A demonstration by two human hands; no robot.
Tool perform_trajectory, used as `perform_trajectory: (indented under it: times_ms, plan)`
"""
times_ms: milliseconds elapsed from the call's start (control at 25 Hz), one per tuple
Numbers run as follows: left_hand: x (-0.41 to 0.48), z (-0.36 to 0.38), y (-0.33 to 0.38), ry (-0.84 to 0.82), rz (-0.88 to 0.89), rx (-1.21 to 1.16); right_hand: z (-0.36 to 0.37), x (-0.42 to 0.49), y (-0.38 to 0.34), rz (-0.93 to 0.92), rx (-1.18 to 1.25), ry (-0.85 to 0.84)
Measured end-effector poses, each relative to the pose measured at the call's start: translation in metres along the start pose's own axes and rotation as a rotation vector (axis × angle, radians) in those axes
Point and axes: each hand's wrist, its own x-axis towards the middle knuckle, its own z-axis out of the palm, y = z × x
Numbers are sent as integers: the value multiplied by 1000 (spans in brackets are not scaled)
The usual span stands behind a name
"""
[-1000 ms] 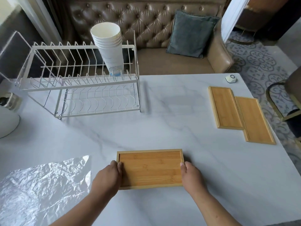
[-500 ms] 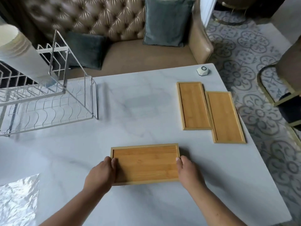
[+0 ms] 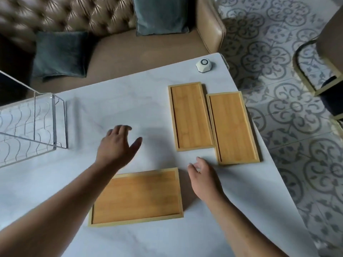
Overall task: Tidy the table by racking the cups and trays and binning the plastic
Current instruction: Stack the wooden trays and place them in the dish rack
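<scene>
Left hand above table, 12 o'clock of near tray. Fingers spread, holding nothing. Right hand just off near tray's 3 o'clock end, fingers loosely curled, empty. Contact with tray edge: can't tell. Near tray flat at 6 o'clock, long side toward me. Two more at 2 o'clock: inner tray, outer tray, side by side, outer offset toward me. Dish rack at 9 o'clock, cut by frame. White puck at 1 o'clock near table corner.
</scene>
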Motion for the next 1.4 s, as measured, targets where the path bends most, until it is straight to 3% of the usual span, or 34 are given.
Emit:
perform_trajectory:
  times_ms: [200,400,640,840,920,1080,1240,1400]
  plan:
    - [146,15,113,-152,235,79,-16,34,-6,25,149,-7]
    - [210,31,156,-198,192,107,-21,41,4,28,189,-81]
    - [196,15,129,-120,109,164,-15,36,5,25,337,-80]
    - [135,-40,50,38,-3,-69,-4,20,-10,116,601,-27]
    - [87,-59,8,107,-117,-159,0,11,-17,41,518,39]
    - [-38,-66,-60,95,-241,-94,1,-17,-31,-212,62,226]
    - [-141,-34,-95,-43,-256,-87,16,-55,-26,-289,-249,157]
    - [-193,2,-114,-83,-257,-134,36,-90,-12,-280,-333,169]
